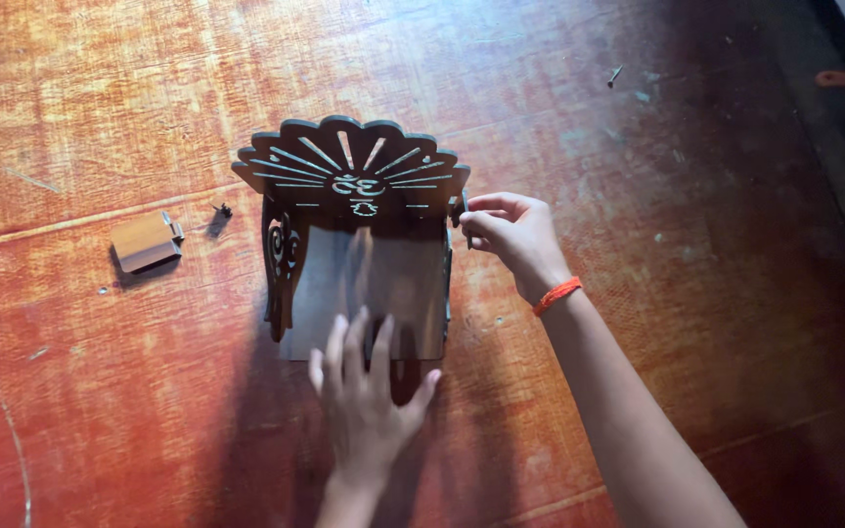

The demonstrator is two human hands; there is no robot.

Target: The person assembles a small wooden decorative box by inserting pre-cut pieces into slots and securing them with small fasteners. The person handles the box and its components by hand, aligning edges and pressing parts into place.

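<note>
2 hands met the carved wooden shelf [359, 244] at frame centre, its long axis running up the picture. Your left hand [369, 391] lay flat, fingers spread, on its lower panel. Your right hand [511, 235], nearer the fan-shaped top, pinched the upper right edge. A small wooden block [146, 242] sat at left.

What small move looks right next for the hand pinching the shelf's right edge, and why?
Probably press that small piece at the right edge fully in. The right hand pinches something at the carved wooden shelf's upper right corner, while the left hand lies flat on its base panel, steadying it.
</note>
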